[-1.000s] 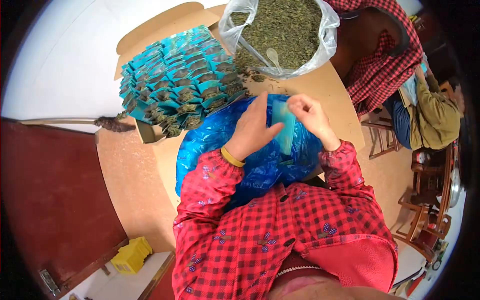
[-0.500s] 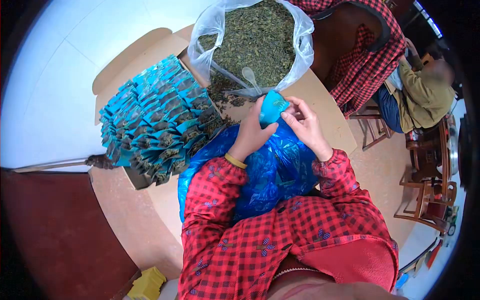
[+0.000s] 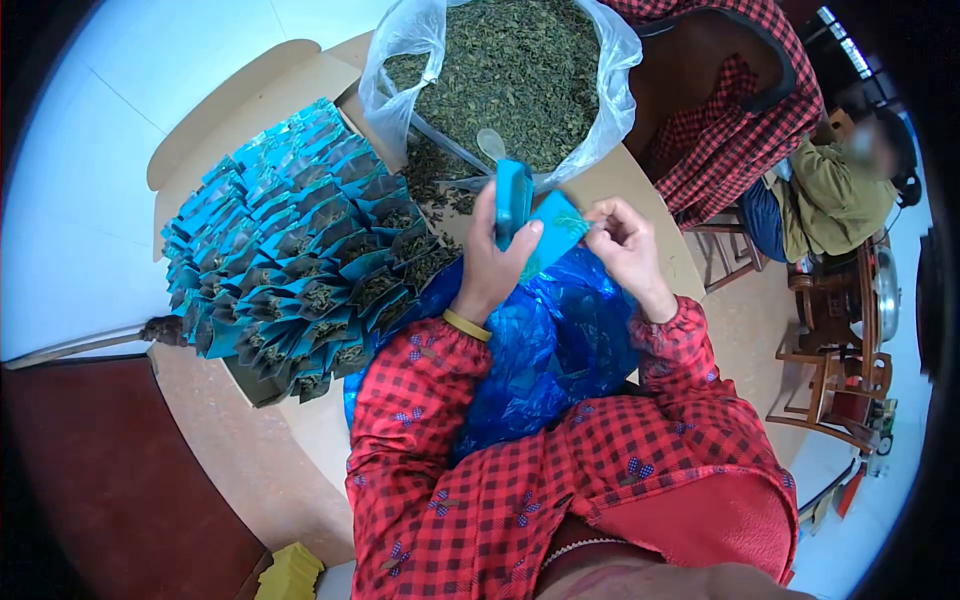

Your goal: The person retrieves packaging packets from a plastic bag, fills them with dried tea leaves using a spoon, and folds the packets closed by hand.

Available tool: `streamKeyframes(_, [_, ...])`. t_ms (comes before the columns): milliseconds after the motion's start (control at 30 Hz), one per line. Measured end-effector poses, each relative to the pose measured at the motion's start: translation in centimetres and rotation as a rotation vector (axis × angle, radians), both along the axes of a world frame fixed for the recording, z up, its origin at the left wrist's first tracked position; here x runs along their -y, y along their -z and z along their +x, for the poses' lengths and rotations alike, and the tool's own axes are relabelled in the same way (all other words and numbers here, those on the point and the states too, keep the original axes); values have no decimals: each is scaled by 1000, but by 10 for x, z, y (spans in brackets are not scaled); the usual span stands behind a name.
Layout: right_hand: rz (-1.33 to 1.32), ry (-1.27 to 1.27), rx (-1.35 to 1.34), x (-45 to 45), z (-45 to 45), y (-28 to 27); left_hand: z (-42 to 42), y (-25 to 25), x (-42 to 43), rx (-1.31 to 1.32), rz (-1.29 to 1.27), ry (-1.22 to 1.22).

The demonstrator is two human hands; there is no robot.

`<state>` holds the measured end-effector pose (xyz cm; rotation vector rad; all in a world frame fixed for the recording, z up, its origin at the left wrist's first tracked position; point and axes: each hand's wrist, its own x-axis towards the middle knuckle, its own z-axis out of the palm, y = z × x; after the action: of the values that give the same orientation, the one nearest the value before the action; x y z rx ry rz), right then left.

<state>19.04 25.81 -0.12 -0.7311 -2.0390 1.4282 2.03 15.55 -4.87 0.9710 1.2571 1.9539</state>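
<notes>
My left hand [image 3: 492, 255] is closed on a small teal packet [image 3: 513, 200], its thumb pressed on a flatter teal piece [image 3: 556, 228] that has a pale pattern. My right hand [image 3: 625, 245] pinches the right corner of that flatter piece between thumb and fingers. Beneath both hands, a crumpled blue plastic bag [image 3: 560, 345] covers my lap. Just beyond them is a clear plastic bag [image 3: 615, 90] full of dried green leaves [image 3: 510, 70], with a pale scoop [image 3: 491, 144] lying on the leaves. Many teal pouches [image 3: 290, 240] filled with leaves stand in rows to the left.
The pouches stand in an open cardboard box [image 3: 215, 115]. A chair draped with checked cloth [image 3: 745, 140] is at the upper right. Beyond it a person in an olive jacket [image 3: 835, 200] sits near wooden chairs [image 3: 835, 385]. Something yellow [image 3: 290, 573] is at the lower left.
Both hands have come together and taken hold of teal packaging. Half a second ago they held it as one rounded shape; now a flat piece is spread to the right. The view has shifted.
</notes>
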Motion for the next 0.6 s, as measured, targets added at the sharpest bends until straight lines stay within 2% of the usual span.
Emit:
streamKeyframes(67, [-87, -1, -53, -2, 11, -1, -1, -5, -2, -28, -25, -37])
streamKeyframes(167, [-408, -140, 113, 1, 20, -13, 1, -2, -4, -91, -86, -117])
streamKeyframes(200, [-410, -144, 120, 2, 19, -11, 3, 6, -5, -148, -64, -140])
streamKeyframes(300, [147, -342, 458, 7, 4, -8, 2, 14, -5, -275, -23, -191])
streamKeyframes(333, [147, -347, 456, 7, 0, -9, 1, 17, -5, -342, -28, -208])
streamKeyframes(433, [206, 123, 287, 12, -25, -29, 0, 18, -3, -472, -37, -232])
streamKeyframes(467, [208, 127, 287, 13, -34, -33, 0, 18, -2, -488, -45, -220])
streamKeyframes(567, [522, 38, 76, 12, -58, -40, 1, 17, -2, -520, -55, -199])
streamKeyframes(600, [524, 35, 73, 12, -58, -39, 1, 18, -1, -529, -56, -209])
